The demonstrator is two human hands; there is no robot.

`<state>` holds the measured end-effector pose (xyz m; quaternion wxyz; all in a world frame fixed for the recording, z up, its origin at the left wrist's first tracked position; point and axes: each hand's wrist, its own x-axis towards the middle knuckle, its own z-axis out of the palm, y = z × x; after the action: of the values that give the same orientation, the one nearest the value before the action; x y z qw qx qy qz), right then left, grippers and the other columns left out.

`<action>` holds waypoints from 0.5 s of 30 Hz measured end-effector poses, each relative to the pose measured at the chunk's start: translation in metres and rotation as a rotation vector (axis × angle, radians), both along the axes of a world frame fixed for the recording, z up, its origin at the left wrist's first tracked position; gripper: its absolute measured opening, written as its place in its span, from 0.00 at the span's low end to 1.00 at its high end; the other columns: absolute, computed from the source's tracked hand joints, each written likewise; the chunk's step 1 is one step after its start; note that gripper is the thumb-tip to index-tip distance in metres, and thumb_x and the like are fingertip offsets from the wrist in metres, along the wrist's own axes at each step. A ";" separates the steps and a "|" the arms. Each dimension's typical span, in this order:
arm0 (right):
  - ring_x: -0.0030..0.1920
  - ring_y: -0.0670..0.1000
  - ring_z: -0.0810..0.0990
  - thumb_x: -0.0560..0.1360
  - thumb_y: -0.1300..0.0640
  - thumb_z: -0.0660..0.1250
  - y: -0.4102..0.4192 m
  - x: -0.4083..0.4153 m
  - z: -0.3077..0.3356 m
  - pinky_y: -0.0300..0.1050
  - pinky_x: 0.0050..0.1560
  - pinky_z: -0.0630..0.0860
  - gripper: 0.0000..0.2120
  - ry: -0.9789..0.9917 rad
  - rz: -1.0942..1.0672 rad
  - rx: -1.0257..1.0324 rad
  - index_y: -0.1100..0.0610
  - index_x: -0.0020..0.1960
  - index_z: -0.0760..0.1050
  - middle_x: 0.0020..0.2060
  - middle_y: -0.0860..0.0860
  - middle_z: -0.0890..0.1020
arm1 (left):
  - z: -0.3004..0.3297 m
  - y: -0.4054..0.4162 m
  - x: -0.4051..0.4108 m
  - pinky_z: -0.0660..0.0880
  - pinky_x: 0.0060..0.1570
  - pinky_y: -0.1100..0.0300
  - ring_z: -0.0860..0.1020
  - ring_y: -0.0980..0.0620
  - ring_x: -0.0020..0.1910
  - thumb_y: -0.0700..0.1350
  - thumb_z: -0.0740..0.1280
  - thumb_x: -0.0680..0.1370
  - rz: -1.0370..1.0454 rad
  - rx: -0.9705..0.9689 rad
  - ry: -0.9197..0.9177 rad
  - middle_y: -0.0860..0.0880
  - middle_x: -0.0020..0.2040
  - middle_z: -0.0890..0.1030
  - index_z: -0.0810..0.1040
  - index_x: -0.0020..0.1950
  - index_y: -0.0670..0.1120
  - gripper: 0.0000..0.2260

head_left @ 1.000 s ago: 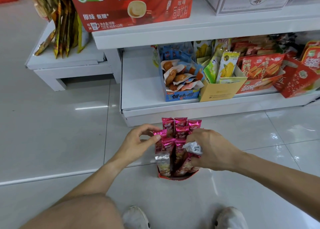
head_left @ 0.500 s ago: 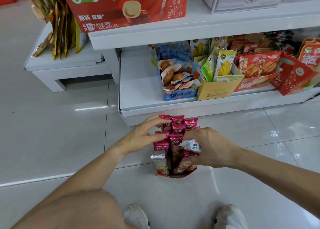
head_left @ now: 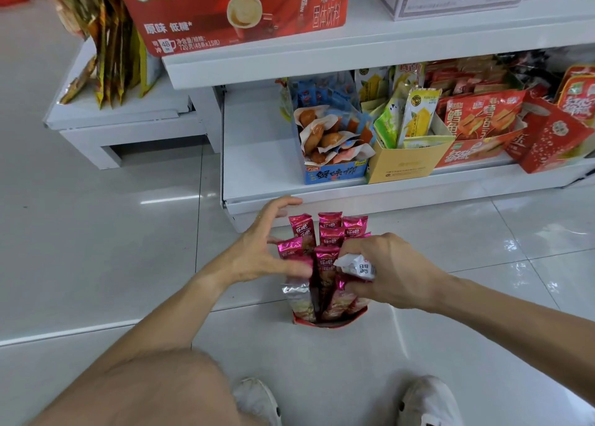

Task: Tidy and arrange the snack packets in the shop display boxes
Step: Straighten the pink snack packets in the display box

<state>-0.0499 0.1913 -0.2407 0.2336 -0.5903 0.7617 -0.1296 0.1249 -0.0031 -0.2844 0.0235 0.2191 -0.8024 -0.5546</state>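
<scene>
A small red display box stands on the white floor tiles in front of me, filled with several upright magenta snack packets. My left hand is at the box's left side, its thumb pressing on the near-left packets while the other fingers arch spread above the back row. My right hand is at the box's right side, its fingers curled round the tops of the right-hand packets and a white-backed packet.
A low white shelf lies just beyond the box, bearing a blue box of sausage snacks, a yellow box of corn packets and red boxes. A red Nescafe carton sits above. My shoes are below.
My left hand has moved from pinching a front-left packet to spreading its fingers over the back row, thumb pressing on the near packets. My right hand has kept its grip.
</scene>
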 end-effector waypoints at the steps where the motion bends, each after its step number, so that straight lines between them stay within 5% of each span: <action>1: 0.39 0.48 0.78 0.69 0.48 0.73 -0.001 0.000 -0.001 0.44 0.39 0.73 0.11 0.010 -0.005 -0.012 0.46 0.49 0.77 0.39 0.44 0.82 | 0.002 -0.001 0.004 0.61 0.76 0.49 0.56 0.58 0.78 0.57 0.84 0.59 -0.102 -0.010 -0.053 0.61 0.79 0.54 0.55 0.75 0.68 0.53; 3: 0.40 0.49 0.79 0.70 0.47 0.73 -0.004 -0.001 -0.003 0.45 0.40 0.74 0.10 0.025 -0.013 -0.041 0.47 0.49 0.78 0.40 0.44 0.83 | 0.002 0.001 0.012 0.51 0.77 0.54 0.44 0.58 0.80 0.59 0.85 0.55 -0.289 -0.144 -0.175 0.63 0.80 0.41 0.47 0.77 0.70 0.61; 5: 0.42 0.50 0.79 0.71 0.47 0.73 -0.006 0.001 -0.003 0.46 0.41 0.74 0.10 0.044 -0.028 -0.063 0.46 0.50 0.78 0.41 0.45 0.83 | -0.002 0.006 0.015 0.51 0.76 0.57 0.40 0.59 0.80 0.62 0.84 0.56 -0.365 -0.288 -0.233 0.61 0.80 0.38 0.44 0.77 0.71 0.62; 10: 0.41 0.50 0.79 0.70 0.46 0.74 -0.008 0.003 -0.003 0.47 0.41 0.74 0.12 0.053 -0.051 -0.079 0.46 0.50 0.77 0.41 0.44 0.83 | -0.012 0.018 -0.004 0.72 0.69 0.52 0.68 0.61 0.70 0.62 0.83 0.59 -0.103 -0.325 0.040 0.58 0.70 0.65 0.59 0.77 0.60 0.52; 15: 0.41 0.46 0.79 0.69 0.46 0.76 -0.005 0.004 0.011 0.45 0.41 0.76 0.13 -0.027 -0.090 -0.068 0.45 0.51 0.78 0.42 0.41 0.82 | -0.029 0.030 -0.001 0.66 0.74 0.53 0.62 0.59 0.76 0.61 0.84 0.57 0.037 -0.187 0.032 0.54 0.80 0.57 0.42 0.80 0.60 0.65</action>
<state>-0.0462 0.1867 -0.2302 0.2174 -0.5611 0.7796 -0.1737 0.1243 0.0269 -0.3134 0.0670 0.2218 -0.8460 -0.4802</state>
